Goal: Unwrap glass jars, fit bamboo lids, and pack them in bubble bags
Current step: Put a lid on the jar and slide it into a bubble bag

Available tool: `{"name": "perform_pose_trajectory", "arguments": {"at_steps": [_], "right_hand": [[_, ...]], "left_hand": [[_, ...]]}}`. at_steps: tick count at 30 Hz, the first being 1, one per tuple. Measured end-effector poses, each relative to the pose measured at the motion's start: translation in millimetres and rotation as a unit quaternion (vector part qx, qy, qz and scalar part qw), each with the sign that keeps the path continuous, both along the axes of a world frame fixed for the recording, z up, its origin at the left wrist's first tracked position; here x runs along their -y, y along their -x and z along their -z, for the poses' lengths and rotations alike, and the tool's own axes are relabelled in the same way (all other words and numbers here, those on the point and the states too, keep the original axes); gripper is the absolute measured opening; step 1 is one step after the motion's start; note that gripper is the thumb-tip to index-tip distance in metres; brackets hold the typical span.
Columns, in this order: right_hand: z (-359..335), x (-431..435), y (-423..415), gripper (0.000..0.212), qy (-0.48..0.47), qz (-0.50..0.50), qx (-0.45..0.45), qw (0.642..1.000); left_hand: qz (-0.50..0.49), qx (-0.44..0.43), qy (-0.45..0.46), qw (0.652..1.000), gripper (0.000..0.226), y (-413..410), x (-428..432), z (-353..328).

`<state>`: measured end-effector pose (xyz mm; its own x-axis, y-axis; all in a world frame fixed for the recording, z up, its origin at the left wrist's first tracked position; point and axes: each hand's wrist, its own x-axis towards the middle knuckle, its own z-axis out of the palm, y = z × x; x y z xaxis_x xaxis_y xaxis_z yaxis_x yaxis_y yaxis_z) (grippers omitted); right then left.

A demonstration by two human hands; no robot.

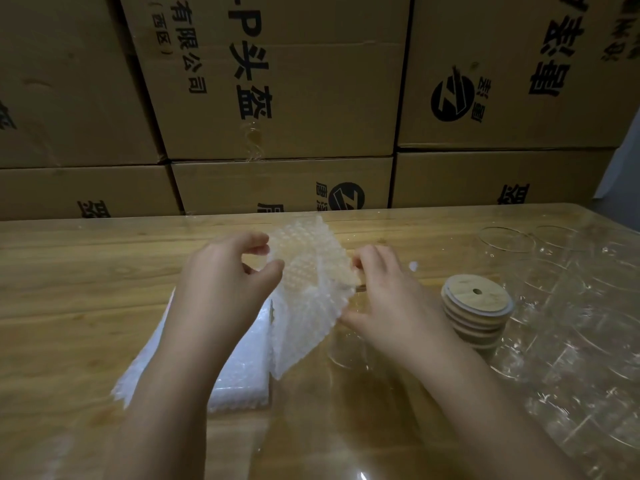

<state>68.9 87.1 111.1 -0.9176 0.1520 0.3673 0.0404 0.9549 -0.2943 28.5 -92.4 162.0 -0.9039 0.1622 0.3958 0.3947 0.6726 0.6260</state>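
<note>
Opening a bubble bag [308, 282] looks to be the step you are on. Your left hand [225, 275] pinches one edge of its mouth between thumb and curled fingers. Your right hand [391, 299] grips the opposite edge with its fingers curled in. Both are raised off the counter [69, 306], to the left of the stack of bamboo lids [477, 308]. Your forearms come in from the near edge and converge on the bag, wrists cocked up, and the bag's lower end hangs loose toward the wood. The mouth seems only partly parted, so the next move likely calls for drawing the two edges apart until a jar can pass, then freeing one hand to fetch it. A clear glass jar [346, 348] appears to sit just left of the lid stack, under your right wrist. I cannot tell whether it carries a lid, because the glass nearly vanishes against the wood. Further left of the stack, beneath your left forearm, lies a pile of flat bubble bags [239, 372]. To the right of the stack stand more glass jars [561, 299], with no lids on the rims that show. Beyond the stack, past the counter's back edge, rise cardboard boxes [277, 98].
</note>
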Motion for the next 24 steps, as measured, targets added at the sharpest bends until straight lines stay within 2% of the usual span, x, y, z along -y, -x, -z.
{"name": "perform_pose_trajectory", "arguments": {"at_steps": [6, 9, 12, 15, 17, 20, 22, 24], "right_hand": [[-9, 2, -3, 0.050, -0.011, 0.014, -0.059, 0.998], [-26, -2, -12, 0.050, 0.024, 0.037, -0.175, 0.984], [-45, -7, -26, 0.052, 0.148, 0.021, -0.339, 0.929], [-56, -6, -36, 0.052, 0.278, -0.042, -0.433, 0.856], [-60, -5, -39, 0.050, 0.381, -0.082, -0.437, 0.811], [-62, -7, -39, 0.050, 0.518, -0.105, -0.354, 0.772], [-60, -9, -36, 0.051, 0.571, -0.115, -0.292, 0.758], [-58, -8, -35, 0.052, 0.567, -0.110, -0.272, 0.770]], "left_hand": [[-0.020, -0.020, 0.012, 1.000, 0.042, 0, 1, 2], [-0.014, -0.026, 0.015, 0.999, 0.041, 1, -3, 3], [-0.007, -0.026, 0.017, 0.999, 0.037, 2, -7, 5], [-0.001, -0.011, 0.033, 0.999, 0.032, 3, -11, 7], [0.011, 0.013, 0.049, 0.999, 0.030, 2, -13, 9], [0.018, 0.026, 0.055, 0.998, 0.033, 1, -15, 10], [0.013, 0.030, 0.050, 0.998, 0.034, 2, -15, 9], [0.012, 0.041, 0.035, 0.998, 0.032, 3, -14, 8]]}}
